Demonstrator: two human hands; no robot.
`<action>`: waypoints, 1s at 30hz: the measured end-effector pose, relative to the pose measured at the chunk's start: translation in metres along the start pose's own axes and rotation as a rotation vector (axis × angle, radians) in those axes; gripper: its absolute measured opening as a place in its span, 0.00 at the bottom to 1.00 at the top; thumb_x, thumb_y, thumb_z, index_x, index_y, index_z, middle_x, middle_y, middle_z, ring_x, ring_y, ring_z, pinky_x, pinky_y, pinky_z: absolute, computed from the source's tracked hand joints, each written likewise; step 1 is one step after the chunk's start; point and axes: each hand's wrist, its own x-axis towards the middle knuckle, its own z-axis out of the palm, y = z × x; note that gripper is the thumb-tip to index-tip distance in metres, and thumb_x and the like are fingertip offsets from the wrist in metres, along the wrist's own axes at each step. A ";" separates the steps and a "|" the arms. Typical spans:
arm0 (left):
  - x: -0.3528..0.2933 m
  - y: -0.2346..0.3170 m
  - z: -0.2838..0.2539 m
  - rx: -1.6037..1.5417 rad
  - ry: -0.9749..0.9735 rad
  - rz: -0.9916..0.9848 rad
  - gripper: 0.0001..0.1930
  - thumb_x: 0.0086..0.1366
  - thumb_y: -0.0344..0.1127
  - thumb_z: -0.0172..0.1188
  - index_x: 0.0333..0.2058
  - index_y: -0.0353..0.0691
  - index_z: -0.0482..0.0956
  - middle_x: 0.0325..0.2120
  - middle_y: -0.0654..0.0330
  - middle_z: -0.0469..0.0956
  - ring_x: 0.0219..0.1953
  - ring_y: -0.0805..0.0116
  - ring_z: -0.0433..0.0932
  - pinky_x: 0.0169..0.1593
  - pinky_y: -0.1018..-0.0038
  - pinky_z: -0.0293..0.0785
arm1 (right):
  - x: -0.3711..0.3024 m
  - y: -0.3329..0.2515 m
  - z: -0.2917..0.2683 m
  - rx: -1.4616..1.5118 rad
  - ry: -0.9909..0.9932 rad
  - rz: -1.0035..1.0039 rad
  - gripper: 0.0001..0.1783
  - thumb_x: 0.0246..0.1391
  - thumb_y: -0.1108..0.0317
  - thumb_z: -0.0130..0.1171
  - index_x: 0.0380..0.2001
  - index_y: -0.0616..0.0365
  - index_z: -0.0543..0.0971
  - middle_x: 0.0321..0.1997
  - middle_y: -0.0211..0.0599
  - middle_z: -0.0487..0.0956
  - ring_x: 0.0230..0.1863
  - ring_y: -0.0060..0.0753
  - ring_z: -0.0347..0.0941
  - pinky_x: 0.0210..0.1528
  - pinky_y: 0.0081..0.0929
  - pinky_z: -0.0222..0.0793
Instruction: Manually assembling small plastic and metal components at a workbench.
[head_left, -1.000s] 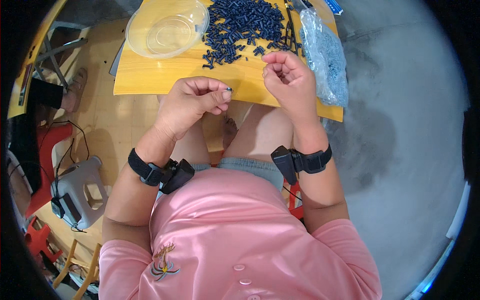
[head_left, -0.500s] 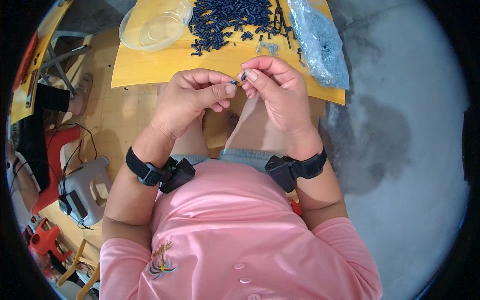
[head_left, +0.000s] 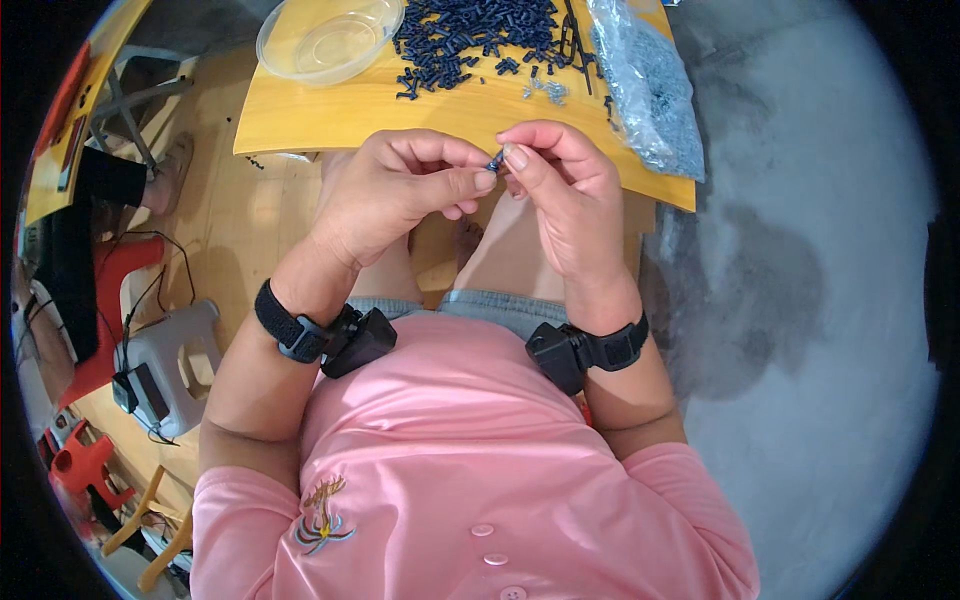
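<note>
My left hand (head_left: 400, 190) and my right hand (head_left: 575, 190) meet in front of the near edge of the yellow table (head_left: 330, 125). Between their thumbs and forefingers is a small dark blue piece (head_left: 495, 161), pinched from both sides. Fingertips cover most of it, so I cannot tell whether it is one part or two touching. Beyond my hands a loose pile of small dark tube-shaped pieces (head_left: 470, 40) is spread on the table. A few small pale, clear-looking bits (head_left: 548, 91) lie at the pile's near right.
A clear round plastic tub (head_left: 330, 45) stands at the table's back left. Thin black strips (head_left: 573, 45) lie right of the pile, beside a clear bag (head_left: 650, 95) of small greyish pieces. At left are a grey stool (head_left: 180, 375) with cables and another person's foot (head_left: 170, 175).
Half a second ago my fingertips were slightly apart, each pinching a small dark piece. Now they have come together at one spot. The view has shifted a little.
</note>
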 end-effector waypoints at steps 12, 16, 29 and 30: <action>-0.006 0.005 0.003 0.025 -0.004 0.034 0.08 0.55 0.28 0.64 0.34 0.33 0.80 0.26 0.63 0.79 0.26 0.80 0.75 0.32 0.84 0.72 | -0.006 -0.009 0.004 -0.219 0.002 -0.105 0.05 0.52 0.76 0.57 0.34 0.62 0.77 0.32 0.27 0.76 0.32 0.14 0.70 0.35 0.12 0.66; -0.007 0.001 0.001 0.072 0.033 0.092 0.09 0.54 0.28 0.64 0.34 0.32 0.80 0.26 0.64 0.79 0.27 0.82 0.75 0.32 0.85 0.72 | -0.007 -0.011 0.009 -0.206 -0.004 -0.137 0.05 0.51 0.78 0.57 0.33 0.63 0.77 0.32 0.28 0.76 0.33 0.14 0.70 0.36 0.13 0.66; -0.031 0.016 0.013 0.176 0.032 0.176 0.07 0.56 0.28 0.63 0.33 0.34 0.80 0.20 0.65 0.77 0.20 0.82 0.73 0.22 0.86 0.68 | -0.022 -0.022 0.012 -0.228 -0.017 -0.246 0.06 0.49 0.79 0.59 0.33 0.63 0.79 0.34 0.32 0.76 0.33 0.18 0.70 0.35 0.14 0.66; -0.033 0.016 0.014 0.174 0.040 0.163 0.07 0.56 0.29 0.63 0.33 0.34 0.80 0.20 0.65 0.77 0.19 0.82 0.72 0.22 0.86 0.68 | -0.023 -0.022 0.013 -0.224 -0.012 -0.251 0.06 0.49 0.79 0.59 0.33 0.63 0.79 0.34 0.32 0.76 0.33 0.18 0.70 0.35 0.14 0.66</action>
